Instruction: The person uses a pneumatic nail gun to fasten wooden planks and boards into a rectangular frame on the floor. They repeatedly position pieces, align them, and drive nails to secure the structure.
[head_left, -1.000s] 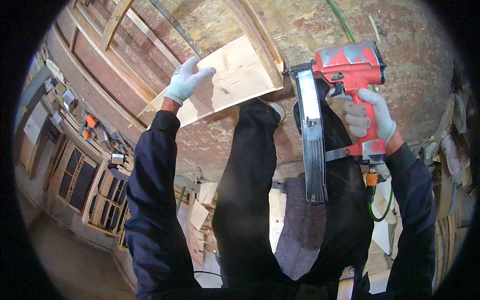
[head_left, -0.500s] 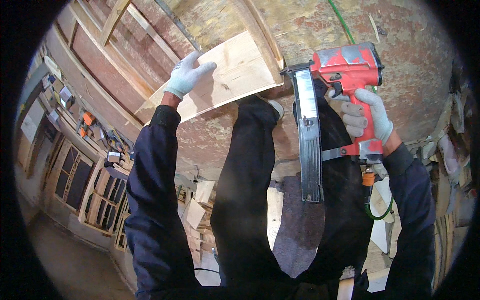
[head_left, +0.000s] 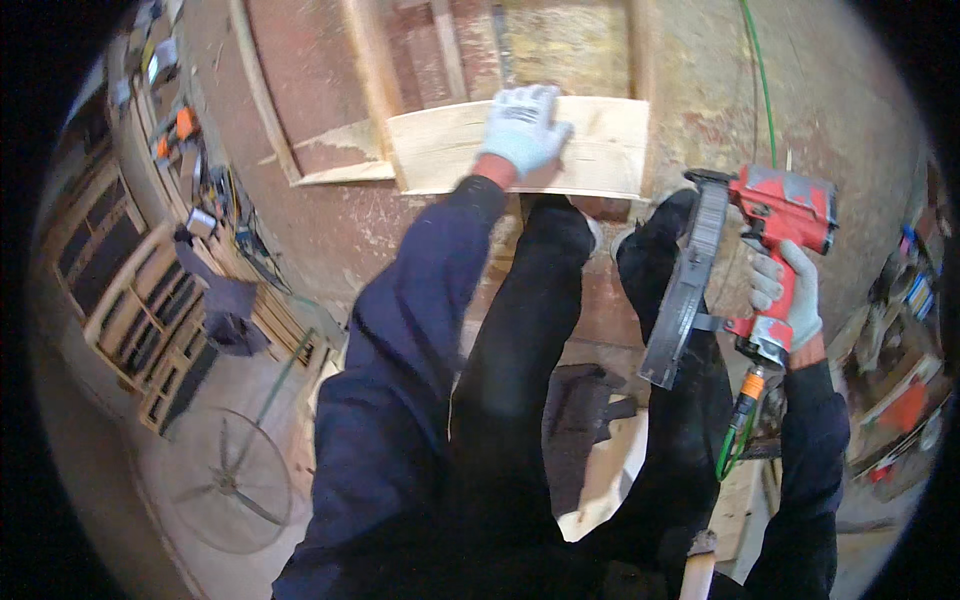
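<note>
My left hand (head_left: 523,130), in a white knitted glove, grips a pale wooden board (head_left: 605,150) near its middle. Its fingers curl at the far edge, their tips hidden, with the thumb on the near face. The board spans between two wooden battens of a frame (head_left: 372,65), close in front of my feet. On the right, my gloved right hand (head_left: 800,295) is wrapped round the handle of a red nail gun (head_left: 785,200). The gun's long dark magazine (head_left: 685,290) slants down towards my right leg, and its nose stands apart from the board.
A green air hose (head_left: 762,90) runs across the worn surface at the far right. Stacked slatted wooden frames (head_left: 150,320) and a round fan (head_left: 225,485) are at the left. Scattered tools (head_left: 185,130) lie far left, and mixed clutter (head_left: 905,330) fills the right side.
My left hand has gone from spread on the board to gripping it further along. The nail gun has moved right and down, away from the board's corner. The whole view has turned.
</note>
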